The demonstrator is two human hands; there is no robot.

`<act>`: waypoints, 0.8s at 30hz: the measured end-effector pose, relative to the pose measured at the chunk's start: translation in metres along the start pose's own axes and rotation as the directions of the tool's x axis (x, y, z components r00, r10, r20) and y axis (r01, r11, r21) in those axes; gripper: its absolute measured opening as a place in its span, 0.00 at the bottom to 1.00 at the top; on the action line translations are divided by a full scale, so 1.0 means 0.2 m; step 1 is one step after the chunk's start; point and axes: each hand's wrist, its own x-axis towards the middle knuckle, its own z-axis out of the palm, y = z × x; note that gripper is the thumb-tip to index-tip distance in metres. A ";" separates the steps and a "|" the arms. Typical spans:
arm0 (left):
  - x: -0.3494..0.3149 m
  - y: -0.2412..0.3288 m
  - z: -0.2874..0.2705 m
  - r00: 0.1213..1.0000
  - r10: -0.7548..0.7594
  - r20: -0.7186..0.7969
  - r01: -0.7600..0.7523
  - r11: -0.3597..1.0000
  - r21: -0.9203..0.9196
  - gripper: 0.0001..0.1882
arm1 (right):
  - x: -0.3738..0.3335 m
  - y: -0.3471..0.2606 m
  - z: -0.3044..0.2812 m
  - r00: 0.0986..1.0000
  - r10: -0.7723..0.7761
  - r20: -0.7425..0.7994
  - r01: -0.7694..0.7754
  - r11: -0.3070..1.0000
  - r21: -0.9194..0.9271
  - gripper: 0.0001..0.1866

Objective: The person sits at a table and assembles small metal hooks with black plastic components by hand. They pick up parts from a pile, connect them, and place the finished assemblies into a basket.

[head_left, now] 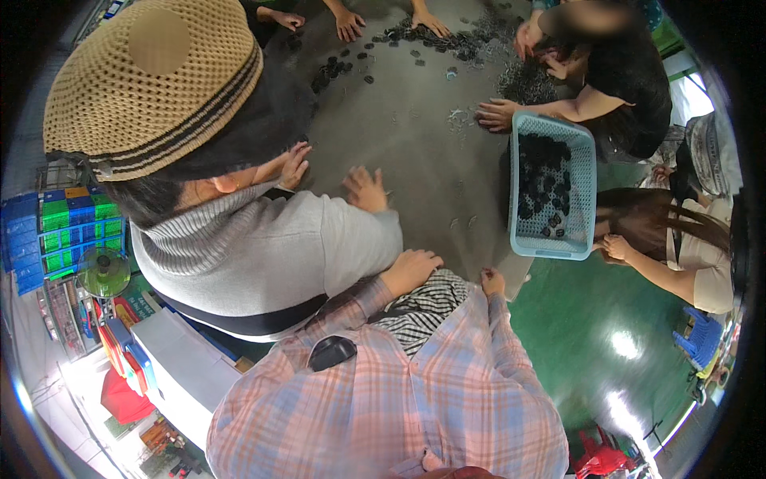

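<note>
My left hand (412, 271) lies at the near edge of the dark grey table (415, 160), its fingers stretched out over the top. Nothing shows in it. At the same edge, farther right, my right hand (493, 282) has its fingers curled; whatever they hold, if anything, is too small to make out. A few small pale curved pieces (472, 220) lie on the table ahead of my hands. A light blue plastic basket (519, 176) with many small black pieces (542, 172) in it stands at the table's right edge, beyond my right hand.
At my left a person in a knitted hat (152, 88) leans over the table, one hand (367, 190) blurred. Other people's hands (349, 25) rest near heaps of black pieces (447, 40) at the far side. A blue stool (699, 335) stands on the green floor.
</note>
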 end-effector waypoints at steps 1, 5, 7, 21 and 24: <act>-0.01 0.02 -0.03 0.999 0.034 -0.001 -0.034 0.999 0.001 0.15 | -0.01 -0.03 0.00 0.999 0.024 0.029 -0.024 1.000 -0.001 0.14; 0.04 0.08 -0.05 0.995 0.031 0.092 -0.013 0.981 -0.194 0.18 | 0.15 -0.07 0.04 0.895 -0.136 0.424 0.200 0.974 -0.110 0.17; 0.01 0.11 -0.04 1.000 0.010 0.020 -0.005 0.974 -0.225 0.18 | 0.28 -0.16 0.08 0.766 -0.163 0.622 0.258 0.964 -0.066 0.20; -0.21 0.13 0.00 0.954 -0.294 0.063 0.301 0.932 -0.203 0.19 | 1.02 -1.19 -0.08 0.977 -0.133 -0.169 0.214 0.542 0.813 0.20; -0.14 0.14 -0.02 0.974 -0.221 0.040 0.225 0.957 -0.183 0.18 | 0.71 -1.08 -0.19 0.991 -0.099 -0.094 0.136 0.649 0.748 0.16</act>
